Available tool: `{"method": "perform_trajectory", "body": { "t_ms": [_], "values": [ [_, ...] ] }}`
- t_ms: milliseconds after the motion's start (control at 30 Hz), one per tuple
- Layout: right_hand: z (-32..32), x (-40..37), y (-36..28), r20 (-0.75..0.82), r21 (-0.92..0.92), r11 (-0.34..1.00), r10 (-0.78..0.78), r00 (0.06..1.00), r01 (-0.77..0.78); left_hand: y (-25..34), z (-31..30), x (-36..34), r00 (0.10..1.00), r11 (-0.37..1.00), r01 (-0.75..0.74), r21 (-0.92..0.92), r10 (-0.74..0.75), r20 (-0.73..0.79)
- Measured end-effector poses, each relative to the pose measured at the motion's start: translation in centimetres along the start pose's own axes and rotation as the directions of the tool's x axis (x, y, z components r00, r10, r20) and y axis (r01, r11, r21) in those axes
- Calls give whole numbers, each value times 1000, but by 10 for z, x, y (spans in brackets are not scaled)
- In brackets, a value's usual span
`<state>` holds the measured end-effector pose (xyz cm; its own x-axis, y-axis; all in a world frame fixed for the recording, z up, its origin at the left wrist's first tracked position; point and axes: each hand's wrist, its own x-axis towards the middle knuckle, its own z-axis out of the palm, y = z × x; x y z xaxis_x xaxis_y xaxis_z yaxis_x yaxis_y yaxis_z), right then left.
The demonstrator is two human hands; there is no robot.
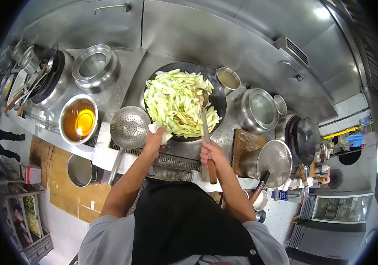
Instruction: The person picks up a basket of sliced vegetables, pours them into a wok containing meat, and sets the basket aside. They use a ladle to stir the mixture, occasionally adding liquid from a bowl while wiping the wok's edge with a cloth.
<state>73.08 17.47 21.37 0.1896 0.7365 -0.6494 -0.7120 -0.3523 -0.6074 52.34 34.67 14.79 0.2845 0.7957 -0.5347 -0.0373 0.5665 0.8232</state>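
Observation:
A large dark wok (220, 95) sits on the stove in front of me, heaped with pale green sliced vegetable pieces (173, 99). My left hand (154, 139) is closed on a folded white cloth (161, 132) at the wok's near left rim; whether the cloth grips the rim is hidden. In my right hand (214, 154) is a long-handled ladle (205, 119), its wooden grip pointing down toward me. The ladle's bowl rests among the vegetables on the wok's right side. A perforated metal strainer (130, 126) lies just left of my left hand.
Left of the strainer stands a metal bowl of amber oil (78, 119), with a lidded-looking steel pot (95, 68) behind it. A small pot of liquid (228, 78) and a larger steel pot (257, 110) stand right of the wok. A fine-mesh strainer (275, 163) sits at front right.

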Motion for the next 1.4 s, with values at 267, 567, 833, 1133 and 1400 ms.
{"method": "perform_trajectory", "body": {
  "t_ms": [267, 567, 833, 1133, 1400],
  "values": [
    [45, -73, -11, -61, -466, 847, -318, 946, 254, 0, -6, 18, 996, 995, 74, -69, -71, 54],
    [-40, 10, 124, 44, -852, 258, -831, 555, 455, 4, -1, 3, 986, 988, 152, -35, -149, 68],
    [-44, 24, 10, 112, -953, 122, -711, 694, 278, -15, 6, 15, 998, 995, -56, -83, 56, -3],
    [41, 56, -28, 325, -941, -259, -495, 806, 220, -38, 11, 32, 948, 963, -261, -70, 242, -208],
    [-59, 3, -30, 478, -802, -588, -525, 704, 106, -20, 13, 9, 973, 980, -182, -80, 168, -157]
  ]
}}
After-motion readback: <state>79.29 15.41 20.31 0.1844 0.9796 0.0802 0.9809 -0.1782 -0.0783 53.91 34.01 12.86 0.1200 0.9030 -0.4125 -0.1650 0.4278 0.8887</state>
